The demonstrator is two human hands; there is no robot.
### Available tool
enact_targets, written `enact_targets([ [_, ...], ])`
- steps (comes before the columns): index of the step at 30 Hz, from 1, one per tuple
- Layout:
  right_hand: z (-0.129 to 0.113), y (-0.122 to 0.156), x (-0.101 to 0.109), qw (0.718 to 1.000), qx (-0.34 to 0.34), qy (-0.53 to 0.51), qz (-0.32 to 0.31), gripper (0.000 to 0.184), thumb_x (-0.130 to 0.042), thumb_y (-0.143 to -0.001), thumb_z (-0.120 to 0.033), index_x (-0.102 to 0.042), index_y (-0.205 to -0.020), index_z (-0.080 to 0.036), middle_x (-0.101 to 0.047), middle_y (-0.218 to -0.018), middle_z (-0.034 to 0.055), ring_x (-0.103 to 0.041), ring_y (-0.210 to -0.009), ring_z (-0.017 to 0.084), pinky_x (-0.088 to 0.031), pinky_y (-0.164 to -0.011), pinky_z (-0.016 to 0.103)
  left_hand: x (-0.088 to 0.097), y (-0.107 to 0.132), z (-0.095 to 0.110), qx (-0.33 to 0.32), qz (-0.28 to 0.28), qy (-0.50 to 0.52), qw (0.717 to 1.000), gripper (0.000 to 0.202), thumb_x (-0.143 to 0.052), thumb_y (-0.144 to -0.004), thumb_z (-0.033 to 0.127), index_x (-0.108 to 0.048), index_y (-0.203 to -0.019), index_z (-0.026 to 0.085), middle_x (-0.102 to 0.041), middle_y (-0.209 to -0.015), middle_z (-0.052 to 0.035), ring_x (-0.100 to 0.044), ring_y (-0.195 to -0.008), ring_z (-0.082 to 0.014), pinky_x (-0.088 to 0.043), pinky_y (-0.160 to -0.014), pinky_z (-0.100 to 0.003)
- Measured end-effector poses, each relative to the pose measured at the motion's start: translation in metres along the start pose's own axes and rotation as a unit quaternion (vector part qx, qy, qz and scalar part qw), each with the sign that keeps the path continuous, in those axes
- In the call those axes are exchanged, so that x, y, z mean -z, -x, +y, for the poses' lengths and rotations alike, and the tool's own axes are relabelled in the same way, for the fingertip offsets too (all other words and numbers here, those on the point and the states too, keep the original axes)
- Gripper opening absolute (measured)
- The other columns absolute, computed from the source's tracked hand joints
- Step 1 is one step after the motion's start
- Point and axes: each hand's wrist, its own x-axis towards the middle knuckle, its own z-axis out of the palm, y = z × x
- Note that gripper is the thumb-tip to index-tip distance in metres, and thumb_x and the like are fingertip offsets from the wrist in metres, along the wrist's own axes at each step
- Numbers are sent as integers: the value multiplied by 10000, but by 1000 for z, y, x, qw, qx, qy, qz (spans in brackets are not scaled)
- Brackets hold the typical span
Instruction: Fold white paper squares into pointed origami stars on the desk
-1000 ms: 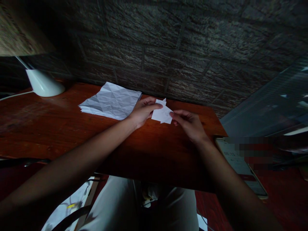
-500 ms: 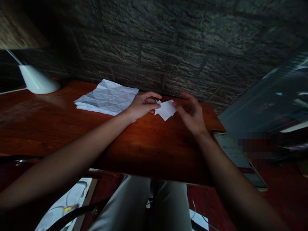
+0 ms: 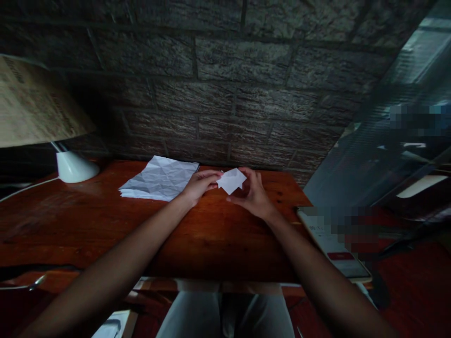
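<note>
A small piece of folded white paper with several pointed corners is held up over the wooden table. My left hand pinches its left corner between thumb and fingers. On the other side my right hand is spread in a C shape around the paper's right side, thumb low and fingers high. Whether a right fingertip touches the upper edge I cannot tell. Left of my left hand lies a stack of creased white paper sheets.
The wooden table stands against a dark stone-block wall. A lamp with a white base and woven shade is at the left. A tablet-like screen lies by the right edge. Below left is a white box.
My head view has tilted up, so table and lamp appear lower. The right hand has let go of the paper's right edge and opened around it. The left keeps its pinch.
</note>
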Motion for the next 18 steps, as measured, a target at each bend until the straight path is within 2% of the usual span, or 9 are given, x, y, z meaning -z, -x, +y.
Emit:
enact_targets([
  [3, -1, 1, -3, 1000, 5, -25, -7, 893, -962, -654, -341, -510, -1425, -355, -505, -1301, 103, -601, -891, 234, -620, -810, 482, 0, -1, 0, -9, 18, 0, 1000, 296, -925, -525, 290, -811, -780, 194, -793, -928, -40, -673, -810, -130, -528, -740, -240],
  [7, -2, 3, -4, 997, 26, -71, 10, 497, -870, -780, -345, -651, -1226, -309, -498, -1292, 91, -646, -829, 186, -644, -800, 459, -1, -1, 1, -24, 20, -5, 1000, 339, -945, -483, 273, -805, -782, 198, -781, -875, -25, -679, -826, -140, -545, -758, -251],
  [10, -3, 3, -3, 996, 38, -83, 24, 330, -850, -815, -373, -727, -1106, -276, -492, -1390, 97, -676, -806, 150, -651, -876, 472, 0, 0, 2, -27, -3, -18, 999, 335, -929, -517, 262, -821, -828, 201, -780, -889, -27, -677, -834, -138, -547, -762, -251],
  [14, -1, 0, 2, 994, 32, -100, 35, 319, -856, -816, -459, -789, -1059, -264, -517, -1487, 104, -725, -866, 159, -641, -963, 488, 2, 2, 1, -22, -39, -48, 998, 289, -873, -597, 257, -845, -881, 209, -794, -1039, -62, -682, -909, -160, -553, -756, -262],
  [18, 3, -5, 6, 992, 28, -119, 38, 351, -883, -777, -508, -822, -1018, -261, -603, -1417, 111, -733, -1037, 222, -636, -998, 492, 1, 3, 1, -28, -55, -71, 996, 269, -844, -641, 264, -855, -904, 213, -799, -1069, -74, -684, -936, -175, -556, -761, -272],
])
